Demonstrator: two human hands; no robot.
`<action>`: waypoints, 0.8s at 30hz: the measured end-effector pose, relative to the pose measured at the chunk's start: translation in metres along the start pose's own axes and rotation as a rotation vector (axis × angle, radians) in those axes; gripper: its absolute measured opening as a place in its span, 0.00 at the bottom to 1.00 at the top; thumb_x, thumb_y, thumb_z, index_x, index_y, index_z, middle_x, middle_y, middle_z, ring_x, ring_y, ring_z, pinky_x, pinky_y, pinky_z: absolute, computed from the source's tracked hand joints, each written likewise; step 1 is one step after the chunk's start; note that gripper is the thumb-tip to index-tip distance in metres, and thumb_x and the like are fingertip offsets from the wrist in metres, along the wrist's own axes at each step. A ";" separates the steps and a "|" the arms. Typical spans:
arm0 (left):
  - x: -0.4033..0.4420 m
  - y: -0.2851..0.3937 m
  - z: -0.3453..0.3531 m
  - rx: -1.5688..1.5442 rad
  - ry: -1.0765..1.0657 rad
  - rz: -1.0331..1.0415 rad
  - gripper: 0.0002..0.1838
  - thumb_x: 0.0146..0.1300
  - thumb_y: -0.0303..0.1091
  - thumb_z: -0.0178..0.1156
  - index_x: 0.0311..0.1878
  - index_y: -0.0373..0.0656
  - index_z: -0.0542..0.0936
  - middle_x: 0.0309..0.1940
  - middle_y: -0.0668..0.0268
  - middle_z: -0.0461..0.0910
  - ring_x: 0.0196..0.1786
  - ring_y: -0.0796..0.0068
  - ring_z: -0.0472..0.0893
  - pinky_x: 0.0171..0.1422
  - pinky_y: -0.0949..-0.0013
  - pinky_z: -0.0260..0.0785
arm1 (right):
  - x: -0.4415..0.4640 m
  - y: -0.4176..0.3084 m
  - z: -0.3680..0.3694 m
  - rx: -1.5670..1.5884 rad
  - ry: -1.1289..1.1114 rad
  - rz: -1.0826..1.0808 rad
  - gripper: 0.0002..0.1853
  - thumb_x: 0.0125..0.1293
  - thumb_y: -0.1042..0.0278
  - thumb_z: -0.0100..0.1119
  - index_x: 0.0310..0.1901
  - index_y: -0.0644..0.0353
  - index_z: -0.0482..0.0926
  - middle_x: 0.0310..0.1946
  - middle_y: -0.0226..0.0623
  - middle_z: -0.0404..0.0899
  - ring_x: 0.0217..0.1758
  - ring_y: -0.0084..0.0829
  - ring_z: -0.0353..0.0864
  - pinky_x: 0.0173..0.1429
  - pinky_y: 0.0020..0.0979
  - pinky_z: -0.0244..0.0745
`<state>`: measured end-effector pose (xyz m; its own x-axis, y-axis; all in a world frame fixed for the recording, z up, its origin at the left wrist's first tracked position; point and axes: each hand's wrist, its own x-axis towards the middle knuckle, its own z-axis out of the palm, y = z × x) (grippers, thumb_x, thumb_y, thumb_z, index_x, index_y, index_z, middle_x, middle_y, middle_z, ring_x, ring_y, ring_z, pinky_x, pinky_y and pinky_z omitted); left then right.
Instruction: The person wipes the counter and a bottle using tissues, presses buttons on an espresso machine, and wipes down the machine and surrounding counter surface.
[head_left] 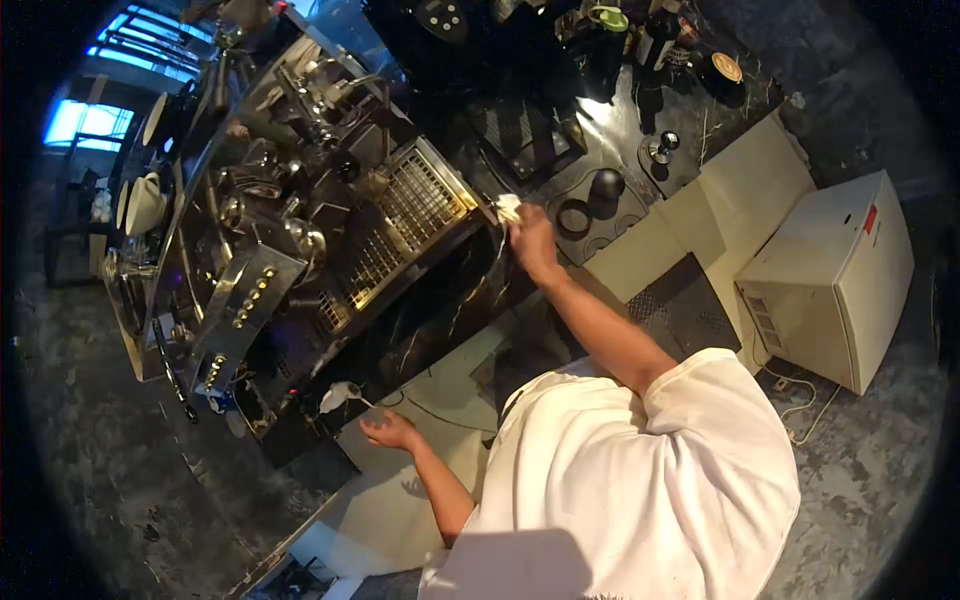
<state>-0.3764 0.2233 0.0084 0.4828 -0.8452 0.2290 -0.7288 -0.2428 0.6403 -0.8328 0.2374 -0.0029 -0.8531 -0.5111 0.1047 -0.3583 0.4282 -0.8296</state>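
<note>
My right hand (533, 243) is closed on a crumpled pale cloth (508, 208), at the right corner of the espresso machine's drip tray (412, 200). The cloth touches the dark counter edge beside the metal grate. My left hand (392, 432) is low in front of the machine's left end, its fingers loosely bent and apart. Just beyond its fingertips lies a small whitish object (340, 396) with a thin tail towards the hand; its kind is unclear. I cannot make out anything gripped in that hand.
The espresso machine (262, 275) fills the left side. On the counter to the right are a tamper (662, 148), a dark round ring (574, 218), bottles (655, 40) and a cup of latte (727, 68). A white boxy appliance (830, 280) stands at far right with cables.
</note>
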 end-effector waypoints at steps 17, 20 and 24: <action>-0.076 0.041 -0.023 -0.083 -0.223 0.135 0.14 0.60 0.21 0.56 0.50 0.38 0.81 0.51 0.58 0.76 0.42 0.62 0.79 0.44 0.68 0.74 | -0.020 -0.003 0.051 -0.390 0.037 -0.321 0.15 0.58 0.75 0.54 0.49 0.65 0.77 0.48 0.44 0.77 0.45 0.50 0.71 0.54 0.40 0.70; -0.068 0.036 -0.036 -0.182 -0.202 0.189 0.14 0.61 0.22 0.55 0.49 0.40 0.82 0.47 0.61 0.77 0.43 0.64 0.78 0.43 0.66 0.73 | -0.045 -0.005 0.061 -0.393 0.141 -0.378 0.18 0.55 0.78 0.53 0.48 0.65 0.79 0.56 0.44 0.78 0.43 0.51 0.71 0.54 0.41 0.71; -0.061 0.008 -0.059 -0.217 -0.199 0.209 0.13 0.61 0.21 0.55 0.48 0.40 0.82 0.48 0.62 0.76 0.43 0.66 0.78 0.43 0.68 0.73 | -0.052 -0.001 0.070 -0.411 0.142 -0.369 0.17 0.53 0.78 0.54 0.46 0.64 0.81 0.59 0.44 0.78 0.44 0.51 0.72 0.54 0.41 0.71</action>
<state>-0.3829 0.3011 0.0426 0.2144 -0.9474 0.2377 -0.6716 0.0338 0.7402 -0.7617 0.2113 -0.0460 -0.6760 -0.5884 0.4436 -0.7360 0.5095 -0.4457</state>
